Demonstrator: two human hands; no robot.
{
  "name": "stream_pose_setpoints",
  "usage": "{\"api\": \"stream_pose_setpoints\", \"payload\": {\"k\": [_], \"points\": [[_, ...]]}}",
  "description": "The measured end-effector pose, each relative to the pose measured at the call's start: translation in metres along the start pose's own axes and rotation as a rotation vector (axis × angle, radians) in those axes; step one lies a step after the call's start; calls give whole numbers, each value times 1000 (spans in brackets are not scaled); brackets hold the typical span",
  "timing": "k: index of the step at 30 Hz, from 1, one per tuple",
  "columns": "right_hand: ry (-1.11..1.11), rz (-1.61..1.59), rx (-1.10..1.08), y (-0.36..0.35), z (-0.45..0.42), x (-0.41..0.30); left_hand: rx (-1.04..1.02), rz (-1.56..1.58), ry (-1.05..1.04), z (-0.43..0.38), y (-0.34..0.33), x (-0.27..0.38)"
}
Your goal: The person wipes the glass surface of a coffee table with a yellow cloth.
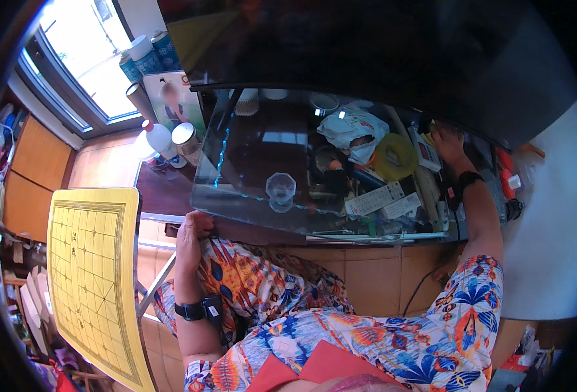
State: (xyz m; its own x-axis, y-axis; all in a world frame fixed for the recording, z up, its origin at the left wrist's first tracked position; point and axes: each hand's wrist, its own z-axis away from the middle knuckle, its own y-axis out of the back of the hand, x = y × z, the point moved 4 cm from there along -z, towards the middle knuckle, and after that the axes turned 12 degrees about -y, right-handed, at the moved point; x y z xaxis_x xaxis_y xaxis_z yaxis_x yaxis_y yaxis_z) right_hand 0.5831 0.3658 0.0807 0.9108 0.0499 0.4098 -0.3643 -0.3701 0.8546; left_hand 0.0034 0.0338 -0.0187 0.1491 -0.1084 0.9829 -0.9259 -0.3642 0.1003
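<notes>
My left hand (196, 226) rests with curled fingers at the near left corner of a glass tabletop (249, 215); whether it grips the edge I cannot tell. My right hand (447, 139) reaches to the far right part of the glass table, beside a small white box (426, 151); its fingertips are in shadow under the dark screen, so what they touch is hidden. Left of that hand lie a roll of yellow tape (395, 157) and a white plastic bag (354, 128). Nearer are a white remote control (375, 198) and an octagonal glass dish (280, 188).
A large dark screen (347, 54) overhangs the table's far side. A yellow Chinese chess board (92, 274) stands at the left. White bottles (158, 137), a lidded jar (185, 139) and spray cans (146, 56) crowd the back left. A black cable (418, 284) hangs at the right.
</notes>
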Motion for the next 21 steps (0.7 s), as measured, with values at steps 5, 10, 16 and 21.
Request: {"api": "stream_pose_setpoints", "payload": {"k": [5, 10, 16, 21], "points": [[65, 3, 0, -20, -40, -22, 106, 18, 78, 14, 18, 2], [-32, -917, -257, -38, -55, 16, 24, 174, 22, 0, 9, -24], [11, -956, -190, -51, -64, -8, 36, 158, -93, 1, 13, -38], [142, -774, -78, 9, -17, -109, -84, 650, -288, -33, -8, -78]]}}
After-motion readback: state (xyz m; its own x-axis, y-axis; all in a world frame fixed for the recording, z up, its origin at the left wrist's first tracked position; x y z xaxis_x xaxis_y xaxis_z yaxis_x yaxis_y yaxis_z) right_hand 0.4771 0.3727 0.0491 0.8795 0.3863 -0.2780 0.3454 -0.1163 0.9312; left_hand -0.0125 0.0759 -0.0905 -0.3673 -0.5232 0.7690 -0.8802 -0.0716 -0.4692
